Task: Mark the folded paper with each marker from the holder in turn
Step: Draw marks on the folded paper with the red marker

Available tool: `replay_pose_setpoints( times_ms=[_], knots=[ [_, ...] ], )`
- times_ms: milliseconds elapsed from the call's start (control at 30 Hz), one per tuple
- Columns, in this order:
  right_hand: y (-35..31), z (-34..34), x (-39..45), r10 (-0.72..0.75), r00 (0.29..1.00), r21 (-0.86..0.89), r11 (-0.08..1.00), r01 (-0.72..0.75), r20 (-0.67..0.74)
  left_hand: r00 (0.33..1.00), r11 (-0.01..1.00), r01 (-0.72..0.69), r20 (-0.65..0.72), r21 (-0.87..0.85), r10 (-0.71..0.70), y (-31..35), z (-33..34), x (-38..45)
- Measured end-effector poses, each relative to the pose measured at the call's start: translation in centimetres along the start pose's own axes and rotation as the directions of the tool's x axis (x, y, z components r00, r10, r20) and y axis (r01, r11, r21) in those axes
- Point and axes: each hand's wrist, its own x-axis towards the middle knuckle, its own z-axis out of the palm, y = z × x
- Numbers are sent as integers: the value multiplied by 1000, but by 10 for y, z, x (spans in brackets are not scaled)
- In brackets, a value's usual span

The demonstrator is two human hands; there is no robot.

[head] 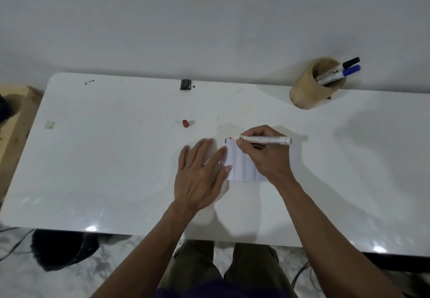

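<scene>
Nearest you are your own legs in dark olive trousers (232, 267), showing below the near edge of the white tabletop (116, 169); both bare forearms reach up from there onto the surface. Your left hand (201, 174) lies flat and open, fingers spread, its fingertips resting on the left edge of the folded paper (242, 167); the paper sits near the middle of the tabletop, ribbed with vertical creases. Your right hand (265, 155) is closed around a white-barrelled marker (265, 140), which lies almost level with its red tip pointing left at the paper's top left corner; a small dark mark shows at that corner, though whether the tip touches the paper you cannot tell. The red cap (185, 123) stands alone on the tabletop, well apart to the upper left of the paper. At the far right edge stands the wooden holder (307, 93), a round cup; inside it lean two markers, tilted right over the rim, one with a black cap (351, 62) and one with a blue cap (351, 70) just beneath it. A small black object (185, 84) rests at the far edge.
</scene>
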Motion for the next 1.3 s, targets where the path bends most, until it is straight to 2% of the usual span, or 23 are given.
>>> replay_pose_setpoints(
  times_ms=[167, 633, 1300],
  knots=[
    [12, 0, 10, -31, 1000, -92, 995, 31, 3, 999, 999, -10, -37, 50, 12, 0, 4, -1],
    [19, 4, 16, -30, 1000, -104, 994, 30, -2, 992, 998, -22, -124, 65, 30, 0, 9, 1],
    [22, 3, 17, -27, 999, -140, 990, 32, 39, 990, 998, -27, -139, 51, 33, -3, 12, 0]
  ],
)
